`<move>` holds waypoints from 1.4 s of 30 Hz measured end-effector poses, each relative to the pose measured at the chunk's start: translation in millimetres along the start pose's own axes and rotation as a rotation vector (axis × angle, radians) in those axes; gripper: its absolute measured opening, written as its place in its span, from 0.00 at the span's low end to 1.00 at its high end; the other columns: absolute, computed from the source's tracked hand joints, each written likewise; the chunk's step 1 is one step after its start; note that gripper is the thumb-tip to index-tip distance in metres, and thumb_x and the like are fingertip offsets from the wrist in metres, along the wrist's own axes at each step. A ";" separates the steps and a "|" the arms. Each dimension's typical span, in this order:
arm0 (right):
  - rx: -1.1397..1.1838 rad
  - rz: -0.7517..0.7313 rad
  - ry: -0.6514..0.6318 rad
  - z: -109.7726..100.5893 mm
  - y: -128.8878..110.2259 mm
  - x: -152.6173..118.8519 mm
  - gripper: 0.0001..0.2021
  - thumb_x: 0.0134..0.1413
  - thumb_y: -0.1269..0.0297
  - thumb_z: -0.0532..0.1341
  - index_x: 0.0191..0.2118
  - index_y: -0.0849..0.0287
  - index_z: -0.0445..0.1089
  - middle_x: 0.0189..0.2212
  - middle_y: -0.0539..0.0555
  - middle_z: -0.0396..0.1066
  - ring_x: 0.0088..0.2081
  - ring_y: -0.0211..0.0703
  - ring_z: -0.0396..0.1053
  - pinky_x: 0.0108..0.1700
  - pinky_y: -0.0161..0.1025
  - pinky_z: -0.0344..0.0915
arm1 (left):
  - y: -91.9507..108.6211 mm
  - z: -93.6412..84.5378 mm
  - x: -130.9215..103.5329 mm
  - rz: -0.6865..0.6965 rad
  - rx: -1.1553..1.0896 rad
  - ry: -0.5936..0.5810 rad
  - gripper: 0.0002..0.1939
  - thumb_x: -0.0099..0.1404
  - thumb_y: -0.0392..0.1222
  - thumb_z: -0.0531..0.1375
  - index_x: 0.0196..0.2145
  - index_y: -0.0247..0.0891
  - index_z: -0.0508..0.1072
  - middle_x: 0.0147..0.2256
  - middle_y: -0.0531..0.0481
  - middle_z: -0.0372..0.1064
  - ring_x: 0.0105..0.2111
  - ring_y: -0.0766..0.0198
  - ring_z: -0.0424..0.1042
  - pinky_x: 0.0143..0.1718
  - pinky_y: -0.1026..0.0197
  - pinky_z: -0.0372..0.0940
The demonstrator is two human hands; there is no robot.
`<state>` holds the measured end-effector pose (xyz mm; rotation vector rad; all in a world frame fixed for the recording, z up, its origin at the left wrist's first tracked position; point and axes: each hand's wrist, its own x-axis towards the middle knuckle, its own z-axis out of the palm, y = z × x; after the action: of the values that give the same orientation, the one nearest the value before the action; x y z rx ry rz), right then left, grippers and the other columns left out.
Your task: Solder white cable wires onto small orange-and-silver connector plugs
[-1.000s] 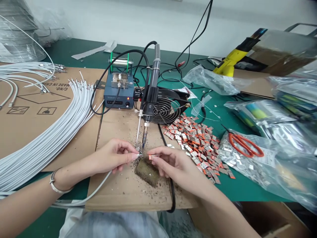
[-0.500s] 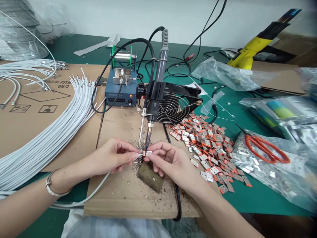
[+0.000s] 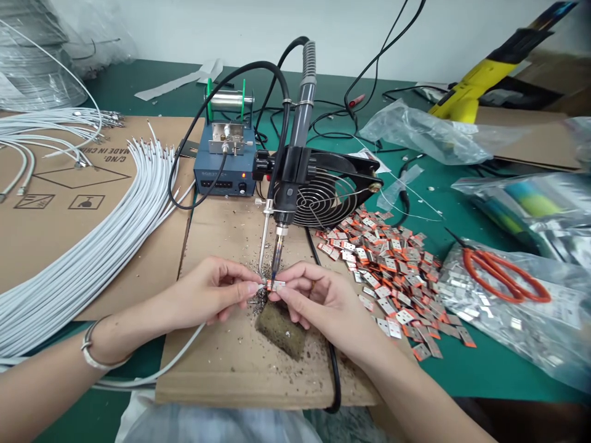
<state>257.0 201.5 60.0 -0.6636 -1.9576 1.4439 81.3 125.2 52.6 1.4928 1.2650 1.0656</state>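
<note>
My left hand pinches the end of a white cable, which runs down and left from under it. Between thumb and fingers, my right hand grips a small orange and silver piece. The two fingertips nearly meet, with the cable end against the piece. Right above them is the tip of the soldering iron, held upright in a stand; it appears to touch the piece. A thin metal feed tube ends beside the tip. Below the hands lies a brown sponge.
White cables lie bundled at left. A blue soldering station with a solder spool and a black fan stand behind. At right are many orange-silver pieces, orange scissors and a yellow tool.
The view has shifted slightly. Both hands keep their grips, and the small piece sits slightly further left relative to the iron tip.
</note>
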 end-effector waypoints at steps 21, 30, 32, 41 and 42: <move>0.024 -0.026 -0.007 -1.2 -2.5 -2.3 0.15 0.40 0.57 0.68 0.31 0.62 0.69 0.24 0.54 0.74 0.18 0.30 0.60 0.18 0.28 0.53 | -3.2 0.1 -1.5 0.015 -0.085 -0.008 0.12 0.61 0.46 0.57 0.38 0.34 0.70 0.22 0.57 0.61 0.13 0.77 0.55 0.10 0.75 0.50; 0.074 -0.099 -0.069 -4.2 -2.4 -1.6 0.07 0.46 0.65 0.67 0.31 0.61 0.70 0.24 0.52 0.75 0.22 0.30 0.67 0.20 0.25 0.57 | -0.9 0.8 -2.4 0.008 -0.124 -0.023 0.12 0.61 0.45 0.57 0.37 0.33 0.71 0.22 0.57 0.61 0.13 0.78 0.55 0.10 0.76 0.49; 0.085 -0.102 -0.075 -4.4 -1.9 -1.5 0.05 0.47 0.67 0.66 0.31 0.61 0.71 0.25 0.52 0.75 0.23 0.29 0.68 0.21 0.25 0.58 | -0.7 0.9 -2.4 0.007 -0.131 -0.025 0.12 0.60 0.44 0.58 0.37 0.33 0.71 0.22 0.57 0.61 0.13 0.78 0.55 0.10 0.77 0.49; 0.091 -0.094 -0.068 -4.1 0.3 -1.6 0.05 0.46 0.68 0.66 0.31 0.61 0.70 0.24 0.52 0.76 0.23 0.29 0.70 0.22 0.24 0.61 | -0.1 1.3 0.3 -0.006 -0.108 -0.015 0.13 0.60 0.45 0.58 0.37 0.33 0.71 0.22 0.57 0.60 0.13 0.78 0.54 0.10 0.76 0.49; 0.078 -0.092 -0.052 -3.4 0.1 -1.4 0.06 0.45 0.68 0.66 0.31 0.61 0.70 0.24 0.52 0.76 0.23 0.30 0.70 0.22 0.24 0.61 | -0.1 1.4 0.4 -0.008 -0.091 -0.009 0.12 0.60 0.45 0.58 0.37 0.33 0.71 0.21 0.57 0.60 0.13 0.78 0.54 0.10 0.76 0.50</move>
<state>260.5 202.8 60.3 -0.4994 -1.9342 1.4855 82.6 125.5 52.3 1.4212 1.1996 1.0961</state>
